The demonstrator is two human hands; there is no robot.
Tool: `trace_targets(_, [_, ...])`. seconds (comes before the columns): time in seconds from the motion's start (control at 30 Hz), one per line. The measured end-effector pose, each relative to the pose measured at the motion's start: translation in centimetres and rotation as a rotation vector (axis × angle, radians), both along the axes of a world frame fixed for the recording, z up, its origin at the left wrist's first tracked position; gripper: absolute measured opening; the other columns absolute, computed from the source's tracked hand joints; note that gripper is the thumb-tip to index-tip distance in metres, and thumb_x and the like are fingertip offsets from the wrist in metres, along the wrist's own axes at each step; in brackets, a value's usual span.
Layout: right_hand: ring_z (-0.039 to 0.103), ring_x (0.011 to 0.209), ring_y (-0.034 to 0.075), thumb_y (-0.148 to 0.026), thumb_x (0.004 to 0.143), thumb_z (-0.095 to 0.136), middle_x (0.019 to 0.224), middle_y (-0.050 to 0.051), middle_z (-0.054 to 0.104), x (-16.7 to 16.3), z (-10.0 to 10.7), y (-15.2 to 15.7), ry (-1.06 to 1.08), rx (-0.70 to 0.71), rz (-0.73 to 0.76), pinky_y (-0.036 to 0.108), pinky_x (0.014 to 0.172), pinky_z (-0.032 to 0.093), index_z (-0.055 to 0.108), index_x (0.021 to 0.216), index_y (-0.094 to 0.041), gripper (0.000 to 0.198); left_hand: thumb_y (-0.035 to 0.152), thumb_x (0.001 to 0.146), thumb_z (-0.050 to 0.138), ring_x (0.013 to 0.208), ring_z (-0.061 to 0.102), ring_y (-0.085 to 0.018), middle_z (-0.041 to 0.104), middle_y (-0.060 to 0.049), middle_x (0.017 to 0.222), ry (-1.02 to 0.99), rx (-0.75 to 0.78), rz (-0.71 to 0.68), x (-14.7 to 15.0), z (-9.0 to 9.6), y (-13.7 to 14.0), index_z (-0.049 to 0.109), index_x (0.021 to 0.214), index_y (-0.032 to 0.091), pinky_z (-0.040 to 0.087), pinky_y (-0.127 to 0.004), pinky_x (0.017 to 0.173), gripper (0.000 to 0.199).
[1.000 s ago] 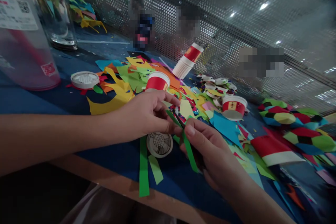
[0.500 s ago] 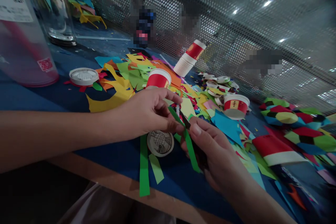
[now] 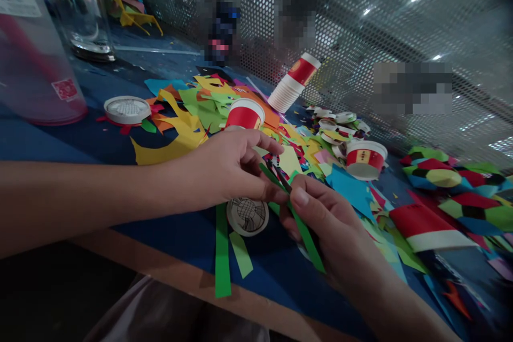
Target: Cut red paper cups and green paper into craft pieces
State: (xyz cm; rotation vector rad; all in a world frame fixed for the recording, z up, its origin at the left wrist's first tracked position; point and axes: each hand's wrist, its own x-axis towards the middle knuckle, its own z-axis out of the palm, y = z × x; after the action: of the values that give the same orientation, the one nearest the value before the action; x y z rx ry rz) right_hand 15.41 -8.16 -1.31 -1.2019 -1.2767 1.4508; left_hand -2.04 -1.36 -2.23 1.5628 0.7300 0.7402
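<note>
A narrow green paper strip (image 3: 308,240) runs slantwise between my two hands over the table's front part. My left hand (image 3: 230,168) pinches it near the upper end between thumb and fingers. In my right hand (image 3: 328,219) is a pair of scissors (image 3: 284,180), its dark blades beside the strip; the handles are hidden by the hand. Below my left hand lies a round white lid (image 3: 247,217) with black lines drawn on it. Next to the lid, another green strip (image 3: 223,262) and a pale green piece of paper (image 3: 241,256) lie near the table edge.
Coloured paper scraps (image 3: 176,133) spread behind my hands. A red and white paper cup (image 3: 244,115), a leaning cup stack (image 3: 294,80) and another cup (image 3: 366,157) stand among them. At left are a plastic cup (image 3: 36,64) and a glass (image 3: 90,21). Perforated metal (image 3: 340,26) rises behind.
The green strip's lower end has swung to the right, nearer my right hand. Both hands stay close together, and the view has shifted slightly.
</note>
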Motion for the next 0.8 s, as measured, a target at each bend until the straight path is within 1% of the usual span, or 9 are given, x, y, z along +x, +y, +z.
trace_targets(0.1, [0.026, 0.047, 0.007, -0.047, 0.079, 0.075, 0.053, -0.007, 0.038, -0.03, 0.02, -0.01, 0.015, -0.017, -0.002, 0.020, 0.041, 0.016, 0.047, 0.064, -0.021, 0.041, 0.031, 0.061, 0.078, 0.053, 0.060, -0.013, 0.062, 0.008, 0.060, -0.015, -0.023, -0.003, 0.05, 0.08, -0.01, 0.060, 0.110, 0.023, 0.039, -0.019, 0.047, 0.053])
trace_targets(0.2, [0.027, 0.048, 0.007, -0.046, 0.078, 0.076, 0.053, -0.007, 0.039, -0.12, 0.04, 0.00, 0.007, -0.021, -0.022, 0.021, 0.042, 0.017, 0.048, 0.063, -0.020, 0.041, 0.030, 0.062, 0.077, 0.054, 0.060, -0.013, 0.063, 0.008, 0.061, -0.024, -0.032, -0.007, 0.08, 0.18, -0.06, 0.059, 0.110, 0.023, 0.039, -0.019, 0.047, 0.052])
trace_targets(0.3, [0.030, 0.048, 0.008, -0.046, 0.077, 0.076, 0.053, -0.006, 0.042, -0.20, 0.00, 0.02, -0.007, -0.004, -0.043, 0.021, 0.042, 0.017, 0.049, 0.062, -0.020, 0.040, 0.029, 0.062, 0.076, 0.056, 0.063, -0.014, 0.064, 0.008, 0.063, -0.033, -0.048, -0.011, 0.06, 0.26, -0.12, 0.058, 0.111, 0.023, 0.042, -0.020, 0.049, 0.053])
trace_targets(0.43, [0.030, 0.048, 0.009, -0.049, 0.074, 0.078, 0.053, -0.005, 0.044, -0.20, -0.10, 0.01, -0.008, 0.002, -0.069, 0.022, 0.040, 0.017, 0.052, 0.063, -0.022, 0.039, 0.029, 0.062, 0.076, 0.063, 0.067, -0.017, 0.067, 0.005, 0.068, -0.042, -0.070, -0.008, 0.02, 0.28, -0.14, 0.058, 0.111, 0.023, 0.048, -0.023, 0.055, 0.052])
trace_targets(0.53, [0.029, 0.049, 0.009, -0.051, 0.075, 0.077, 0.056, -0.004, 0.046, -0.09, -0.28, -0.03, -0.002, -0.003, -0.081, 0.022, 0.041, 0.018, 0.054, 0.066, -0.021, 0.038, 0.027, 0.061, 0.076, 0.065, 0.067, -0.018, 0.069, 0.004, 0.070, -0.070, -0.087, 0.010, 0.07, 0.30, -0.19, 0.057, 0.109, 0.023, 0.050, -0.024, 0.057, 0.051])
trace_targets(0.6, [0.027, 0.048, 0.008, -0.052, 0.076, 0.076, 0.056, -0.005, 0.045, -0.02, -0.44, -0.06, 0.008, -0.007, -0.081, 0.022, 0.042, 0.017, 0.055, 0.066, -0.021, 0.038, 0.022, 0.061, 0.075, 0.061, 0.065, -0.015, 0.067, 0.006, 0.067, -0.099, -0.107, 0.051, 0.16, 0.38, -0.27, 0.058, 0.099, 0.023, 0.048, -0.022, 0.054, 0.042])
trace_targets(0.7, [0.021, 0.047, 0.008, -0.053, 0.077, 0.075, 0.052, -0.007, 0.036, -0.01, -0.59, -0.08, 0.046, -0.027, -0.084, 0.023, 0.042, 0.015, 0.054, 0.067, -0.022, 0.039, 0.013, 0.063, 0.071, 0.059, 0.062, -0.010, 0.063, 0.007, 0.062, -0.165, -0.160, 0.096, 0.33, 0.53, -0.39, 0.056, 0.080, 0.020, 0.045, -0.018, 0.054, 0.024])
trace_targets(0.8, [0.021, 0.046, 0.008, -0.054, 0.077, 0.075, 0.050, -0.008, 0.035, -0.09, -0.60, -0.09, 0.069, -0.033, -0.090, 0.022, 0.043, 0.015, 0.053, 0.068, -0.022, 0.040, 0.013, 0.065, 0.073, 0.061, 0.061, -0.008, 0.064, 0.006, 0.064, -0.212, -0.171, 0.081, 0.42, 0.67, -0.47, 0.058, 0.073, 0.018, 0.046, -0.017, 0.057, 0.018])
